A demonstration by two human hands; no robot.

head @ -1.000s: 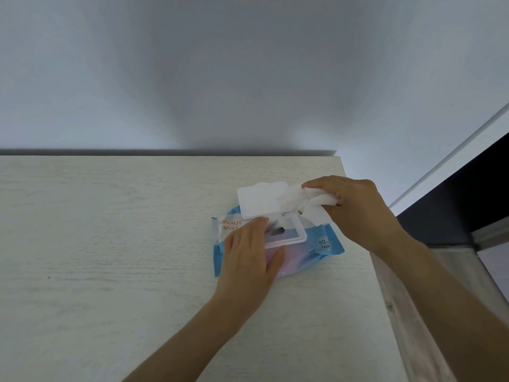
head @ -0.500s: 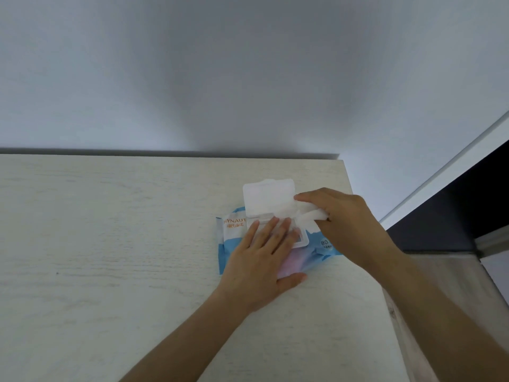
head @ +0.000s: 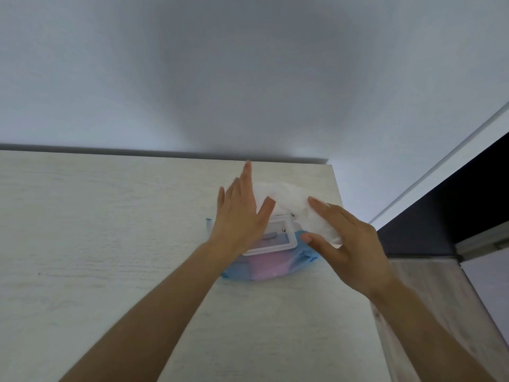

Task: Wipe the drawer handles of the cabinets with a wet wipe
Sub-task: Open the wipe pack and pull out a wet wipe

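Observation:
A blue and pink pack of wet wipes (head: 271, 264) lies on the pale wooden cabinet top (head: 110, 230), close to its right edge. Its white plastic lid frame (head: 286, 239) shows between my hands. My left hand (head: 242, 213) lies flat over the pack's far side with fingers spread, reaching toward the wall. My right hand (head: 347, 244) pinches a white wet wipe (head: 294, 201), which is drawn out and spreads above the pack. The lid itself is hidden behind my left hand and the wipe. No drawer handles are in view.
A plain white wall (head: 248, 78) rises behind the cabinet top. To the right, past the cabinet's edge, there is a white frame (head: 440, 172) with a dark opening (head: 454, 210) and a lower wooden surface (head: 429, 299).
My right hand has pulled the wipe farther out of the pack and it now spreads wide. My left hand slid forward over the pack toward the wall. The view has tilted slightly.

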